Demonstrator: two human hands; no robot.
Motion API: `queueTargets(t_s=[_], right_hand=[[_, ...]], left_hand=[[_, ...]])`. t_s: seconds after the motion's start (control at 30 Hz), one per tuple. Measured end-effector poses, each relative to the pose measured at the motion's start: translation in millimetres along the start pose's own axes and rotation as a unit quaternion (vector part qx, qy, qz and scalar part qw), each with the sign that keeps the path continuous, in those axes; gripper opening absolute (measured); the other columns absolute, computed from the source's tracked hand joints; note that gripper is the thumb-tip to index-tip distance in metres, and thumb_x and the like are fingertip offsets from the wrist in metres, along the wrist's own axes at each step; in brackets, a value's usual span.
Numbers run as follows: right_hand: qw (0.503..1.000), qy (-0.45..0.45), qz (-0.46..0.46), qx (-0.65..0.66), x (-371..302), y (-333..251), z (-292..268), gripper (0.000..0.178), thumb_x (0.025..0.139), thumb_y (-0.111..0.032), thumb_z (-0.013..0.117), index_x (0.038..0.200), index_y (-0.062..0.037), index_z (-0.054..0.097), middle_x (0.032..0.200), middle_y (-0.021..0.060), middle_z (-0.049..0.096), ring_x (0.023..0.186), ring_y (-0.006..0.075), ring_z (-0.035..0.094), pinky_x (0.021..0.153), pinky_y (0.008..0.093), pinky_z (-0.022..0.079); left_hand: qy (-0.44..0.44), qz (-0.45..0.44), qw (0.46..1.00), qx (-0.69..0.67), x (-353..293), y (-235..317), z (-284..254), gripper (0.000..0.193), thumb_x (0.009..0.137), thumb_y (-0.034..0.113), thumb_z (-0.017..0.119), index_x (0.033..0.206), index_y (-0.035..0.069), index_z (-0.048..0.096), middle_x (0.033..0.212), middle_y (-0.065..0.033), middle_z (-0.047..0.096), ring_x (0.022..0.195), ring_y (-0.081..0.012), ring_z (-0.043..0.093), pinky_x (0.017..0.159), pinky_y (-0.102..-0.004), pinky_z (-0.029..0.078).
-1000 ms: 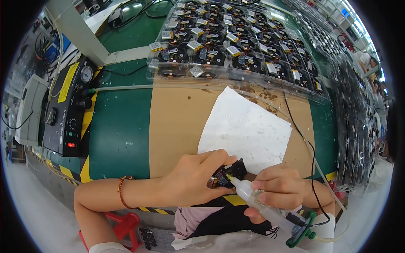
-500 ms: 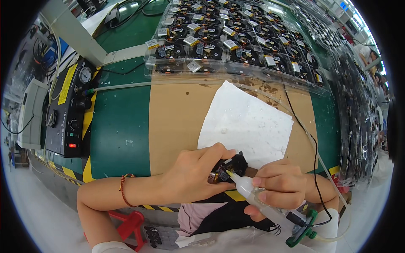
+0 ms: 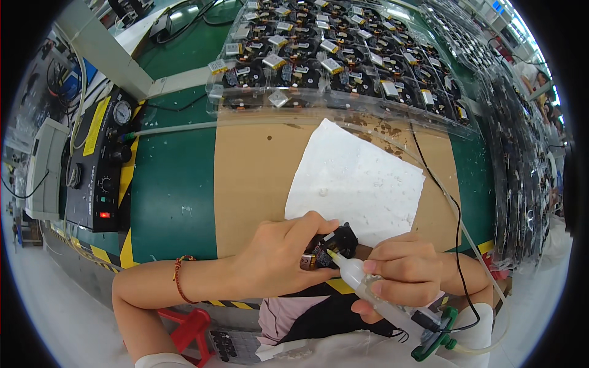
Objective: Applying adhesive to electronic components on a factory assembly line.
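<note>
Between the fingers of my left hand [image 3: 276,251] is a small black electronic assembly [image 3: 345,240], held above the front edge of the bench. A copper-coloured part shows at its lower left. My right hand [image 3: 405,270] is closed round a glue-dispensing syringe [image 3: 351,272] with a white front end and a clear barrel. Its yellowish tip points at the assembly and seems to touch it. A green cap [image 3: 437,337] closes the syringe's back end, where a clear hose and a black cable join. My left fingers and palm hide part of the assembly.
A white paper sheet [image 3: 353,178] lies on brown cardboard [image 3: 251,172] ahead of my hands. Clear trays of similar assemblies with silver batteries [image 3: 331,65] stand beyond. A black dispenser box [image 3: 98,165] is at left, stacked trays [image 3: 521,165] at right. Hose and cable [image 3: 459,224] run beside my right arm.
The whole view has shifted very slightly. Both hands keep their holds, and the syringe tip stays at the black assembly with hardly any movement.
</note>
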State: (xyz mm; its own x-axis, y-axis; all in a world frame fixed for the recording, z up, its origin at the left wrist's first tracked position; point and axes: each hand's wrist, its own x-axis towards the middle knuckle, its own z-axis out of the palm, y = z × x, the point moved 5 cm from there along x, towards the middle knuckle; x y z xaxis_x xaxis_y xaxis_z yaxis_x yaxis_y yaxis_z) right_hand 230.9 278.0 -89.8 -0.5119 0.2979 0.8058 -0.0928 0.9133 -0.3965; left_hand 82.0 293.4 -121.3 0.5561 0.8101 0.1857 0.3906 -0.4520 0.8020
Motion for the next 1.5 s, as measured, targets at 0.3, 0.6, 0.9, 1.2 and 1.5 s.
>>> queueTargets(t_s=[0.3, 0.6, 0.9, 1.2, 1.5], right_hand=[[1.0, 0.002, -0.024, -0.017, -7, -8, 4, 0.032, 0.062, -0.015, 0.074, 0.081, -0.0017, 0.052, 0.069, 0.0104, 0.055, 0.051, 0.019, 0.055, 0.044, 0.024, 0.049], [0.999, 0.047, -0.02, -0.013, -3, -5, 2, 0.021, 0.061, -0.005, 0.068, 0.076, -0.0016, 0.054, 0.064, 0.0061, 0.053, 0.048, 0.0144, 0.05, 0.04, 0.0202, 0.042], [0.999, 0.048, 0.01, -0.005, -7, -3, 2, 0.023, 0.059, -0.005, 0.069, 0.077, -0.0019, 0.055, 0.066, 0.0062, 0.052, 0.048, 0.0155, 0.052, 0.041, 0.021, 0.044], [0.998, 0.056, 0.008, 0.005, -6, -3, 1, 0.023, 0.06, -0.005, 0.069, 0.078, -0.0011, 0.055, 0.064, 0.0067, 0.051, 0.047, 0.0161, 0.051, 0.04, 0.0215, 0.044], [0.998, 0.049, -0.004, 0.037, 9, -11, -23, 0.026, 0.066, -0.008, 0.069, 0.081, 0.0005, 0.049, 0.061, 0.0103, 0.051, 0.048, 0.0193, 0.052, 0.041, 0.0256, 0.046]], left_hand=[[0.008, -0.033, 0.999, -0.015, -8, -3, 8, 0.049, 0.06, 0.021, 0.077, 0.096, 0.001, 0.05, 0.07, -0.0099, 0.059, 0.061, -0.0222, 0.061, 0.053, -0.0287, 0.049], [0.015, -0.027, 0.999, -0.025, 0, -4, 4, 0.05, 0.058, 0.018, 0.077, 0.097, 0.0, 0.053, 0.062, -0.006, 0.058, 0.053, -0.0104, 0.058, 0.048, -0.0209, 0.046], [-0.009, -0.032, 0.999, -0.016, -2, -4, 7, 0.052, 0.059, 0.021, 0.077, 0.098, 0.001, 0.049, 0.068, -0.0095, 0.057, 0.056, -0.0202, 0.059, 0.05, -0.028, 0.049], [-0.015, -0.039, 0.999, -0.011, -2, -5, 6, 0.055, 0.058, 0.021, 0.077, 0.101, 0.001, 0.049, 0.067, -0.0094, 0.057, 0.056, -0.0195, 0.059, 0.05, -0.0279, 0.049], [0.018, -0.026, 0.999, -0.014, -1, -4, 6, 0.053, 0.056, 0.023, 0.081, 0.095, 0.0, 0.054, 0.059, -0.0033, 0.055, 0.05, -0.0075, 0.054, 0.044, -0.019, 0.043]])
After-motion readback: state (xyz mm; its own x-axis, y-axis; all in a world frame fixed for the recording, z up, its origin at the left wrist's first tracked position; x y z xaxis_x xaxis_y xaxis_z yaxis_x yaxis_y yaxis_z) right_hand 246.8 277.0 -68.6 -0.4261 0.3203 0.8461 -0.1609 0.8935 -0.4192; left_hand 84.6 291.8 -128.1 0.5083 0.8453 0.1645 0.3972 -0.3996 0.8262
